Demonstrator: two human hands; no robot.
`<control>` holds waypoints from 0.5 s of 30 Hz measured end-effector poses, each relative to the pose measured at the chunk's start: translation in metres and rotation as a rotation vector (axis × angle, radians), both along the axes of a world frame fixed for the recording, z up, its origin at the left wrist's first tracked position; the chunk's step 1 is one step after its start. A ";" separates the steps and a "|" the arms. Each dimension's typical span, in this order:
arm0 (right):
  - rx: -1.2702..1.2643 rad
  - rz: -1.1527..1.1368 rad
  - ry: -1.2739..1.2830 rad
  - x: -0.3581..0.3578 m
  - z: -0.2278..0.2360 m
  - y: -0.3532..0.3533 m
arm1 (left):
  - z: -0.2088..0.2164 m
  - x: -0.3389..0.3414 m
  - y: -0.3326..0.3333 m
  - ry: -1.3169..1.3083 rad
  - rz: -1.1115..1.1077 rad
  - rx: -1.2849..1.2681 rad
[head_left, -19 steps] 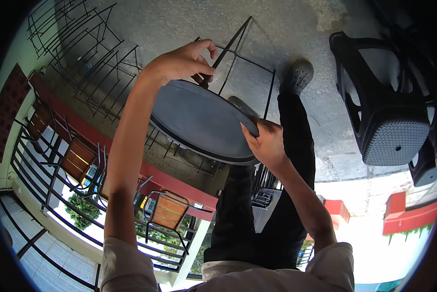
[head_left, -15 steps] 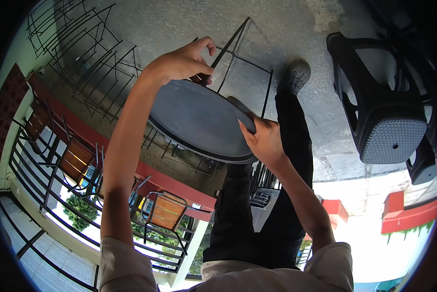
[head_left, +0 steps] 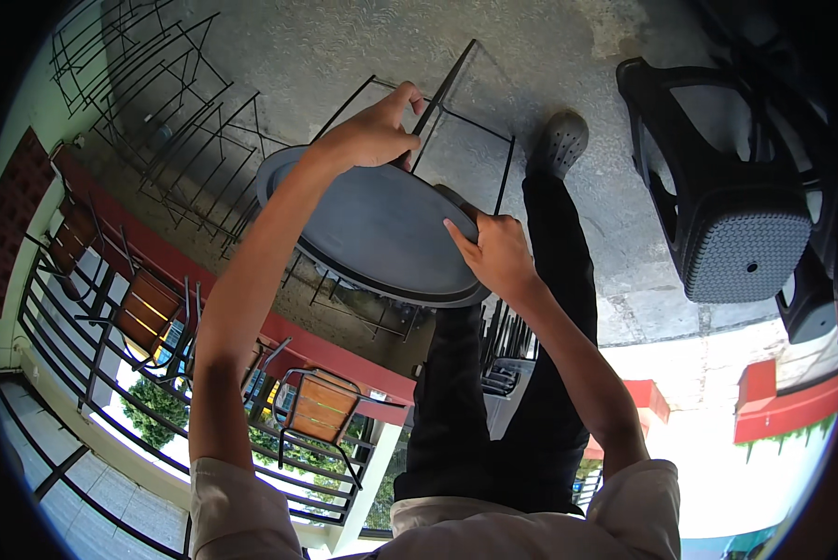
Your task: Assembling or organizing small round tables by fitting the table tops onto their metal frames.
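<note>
A dark grey round top [head_left: 381, 224] with a raised rim is tilted in front of me, looking oval from here. Beyond its far edge stretches a thin black metal frame [head_left: 478, 121] of bars; whether the two are joined is hidden. My left hand [head_left: 381, 129] reaches over the top's far side, its thumb and fingers bent around one flat bar of the frame. On the right, my right hand [head_left: 503, 250] grips the top's rim, thumb lying on the upper face and the other fingers out of sight beneath.
Several black wire frames [head_left: 190, 131] stand on the concrete floor at left. Black plastic stools [head_left: 750, 245] are stacked at right. Wooden-seated metal chairs [head_left: 321, 405] and a railing are at lower left. My shoe [head_left: 564, 142] rests beyond the right hand.
My left hand has shifted right and its fingers have come around the frame's bar. The round top has slid slightly left, with my right hand still on its rim.
</note>
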State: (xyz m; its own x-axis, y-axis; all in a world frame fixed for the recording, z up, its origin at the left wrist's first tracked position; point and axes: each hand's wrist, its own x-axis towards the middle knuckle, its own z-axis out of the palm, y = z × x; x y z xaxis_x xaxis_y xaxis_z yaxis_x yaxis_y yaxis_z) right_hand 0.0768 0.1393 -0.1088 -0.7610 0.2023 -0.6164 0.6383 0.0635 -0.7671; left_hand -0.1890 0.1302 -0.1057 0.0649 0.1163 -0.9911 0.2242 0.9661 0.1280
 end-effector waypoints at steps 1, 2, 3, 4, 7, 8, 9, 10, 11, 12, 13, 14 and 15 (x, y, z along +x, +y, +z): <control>0.001 -0.004 -0.003 0.002 0.001 -0.001 | 0.000 0.002 -0.002 0.019 -0.001 0.022; 0.036 -0.013 0.036 0.003 0.005 -0.003 | -0.001 0.002 -0.002 0.028 0.012 -0.001; 0.067 -0.023 0.079 0.002 0.010 -0.004 | 0.001 0.001 -0.001 0.029 0.008 -0.004; 0.061 -0.103 0.120 0.005 0.015 -0.008 | 0.003 0.001 0.000 0.055 -0.005 -0.015; 0.022 -0.068 0.035 0.009 0.020 -0.002 | 0.006 0.000 0.009 0.066 0.028 -0.033; -0.041 -0.022 -0.057 0.010 0.014 -0.004 | 0.006 -0.001 0.012 0.050 0.078 -0.039; -0.038 -0.026 -0.057 0.009 0.013 -0.003 | 0.003 0.001 0.012 0.039 0.059 -0.019; -0.029 -0.044 -0.038 0.008 0.012 -0.002 | 0.001 0.002 0.011 0.039 0.055 -0.016; -0.019 -0.062 -0.019 0.008 0.012 -0.001 | -0.001 0.002 0.009 0.018 0.049 -0.009; -0.020 -0.067 -0.015 0.007 0.013 -0.001 | 0.000 0.002 0.007 0.001 0.040 -0.007; -0.029 -0.088 -0.018 0.007 0.014 -0.001 | -0.002 0.003 0.003 0.004 0.035 -0.008; -0.038 -0.109 -0.020 0.007 0.015 -0.003 | -0.005 0.005 -0.002 0.046 -0.018 0.039; -0.036 -0.112 -0.021 0.009 0.016 -0.005 | -0.007 0.008 -0.002 0.084 -0.069 0.088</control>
